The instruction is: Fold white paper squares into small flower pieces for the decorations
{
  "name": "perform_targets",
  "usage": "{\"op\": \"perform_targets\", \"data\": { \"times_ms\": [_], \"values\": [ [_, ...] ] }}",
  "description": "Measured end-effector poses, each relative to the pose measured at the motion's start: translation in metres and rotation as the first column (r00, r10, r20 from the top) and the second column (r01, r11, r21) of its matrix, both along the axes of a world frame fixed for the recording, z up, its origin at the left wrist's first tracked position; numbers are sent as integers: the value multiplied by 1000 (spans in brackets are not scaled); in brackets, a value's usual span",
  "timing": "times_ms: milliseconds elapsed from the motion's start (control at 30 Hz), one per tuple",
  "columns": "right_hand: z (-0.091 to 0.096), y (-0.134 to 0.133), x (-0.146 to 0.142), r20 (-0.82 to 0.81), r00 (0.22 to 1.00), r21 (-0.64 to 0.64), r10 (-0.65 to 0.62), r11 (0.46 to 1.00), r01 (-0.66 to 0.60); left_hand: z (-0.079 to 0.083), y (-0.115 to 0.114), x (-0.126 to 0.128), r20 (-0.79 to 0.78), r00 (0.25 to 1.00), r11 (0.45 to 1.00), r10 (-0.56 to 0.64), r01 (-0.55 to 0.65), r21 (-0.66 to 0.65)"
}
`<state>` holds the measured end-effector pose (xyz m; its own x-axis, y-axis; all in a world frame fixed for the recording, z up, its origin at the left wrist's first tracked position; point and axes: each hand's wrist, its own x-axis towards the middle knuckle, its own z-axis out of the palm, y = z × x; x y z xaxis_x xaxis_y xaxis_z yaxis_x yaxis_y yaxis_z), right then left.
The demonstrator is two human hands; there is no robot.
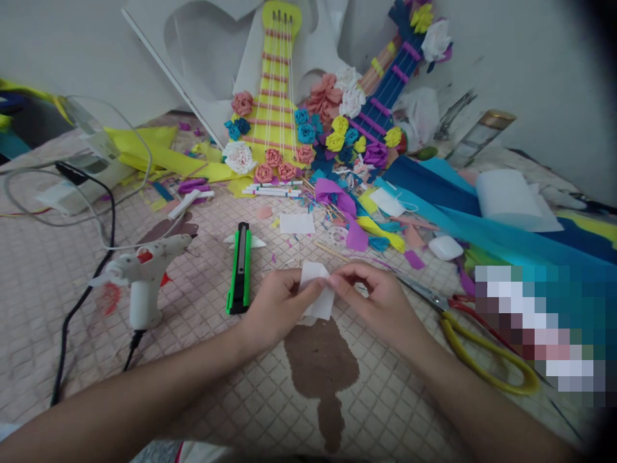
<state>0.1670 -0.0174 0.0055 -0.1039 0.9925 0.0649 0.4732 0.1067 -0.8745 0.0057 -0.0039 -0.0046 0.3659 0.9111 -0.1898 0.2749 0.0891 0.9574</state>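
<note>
Between my two hands is a small white piece of paper [318, 302], held up over the tiled tabletop. My left hand [279, 302] pinches its left side, thumb lying across the front. At its upper right edge, the thumb and fingertips of my right hand [369, 292] press together on the paper. Just left of my left hand lies a green and black utility knife [240, 270]. Scissors [463, 315] with yellow and red handles lie right of my right hand. Beyond my hands a white paper rectangle [297, 224] rests flat.
A white glue gun [144, 276] with a black cord stands at left. Paper-flower-trimmed yellow [277, 122] and blue [385, 103] guitar shapes lean at the back. Paper scraps, blue crepe paper [448, 206] and a white roll [506, 199] lie at right. A brown patch [321, 360] marks the tabletop.
</note>
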Motion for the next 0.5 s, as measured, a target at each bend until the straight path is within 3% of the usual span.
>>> {"op": "perform_targets", "data": {
  "times_ms": [200,300,400,500],
  "values": [
    [-2,1,1,-19,1000,-25,21,999,-21,1,1,0,102,994,999,42,-39,-38],
    [-4,3,2,-54,998,-33,-12,999,10,1,3,0,230,969,989,90,-59,-139],
    [-5,6,4,-105,994,-6,-36,999,35,2,6,1,419,900,955,119,12,-297],
    [-5,8,6,-124,992,54,-39,997,46,6,6,0,570,815,928,100,130,-349]
  ]
}}
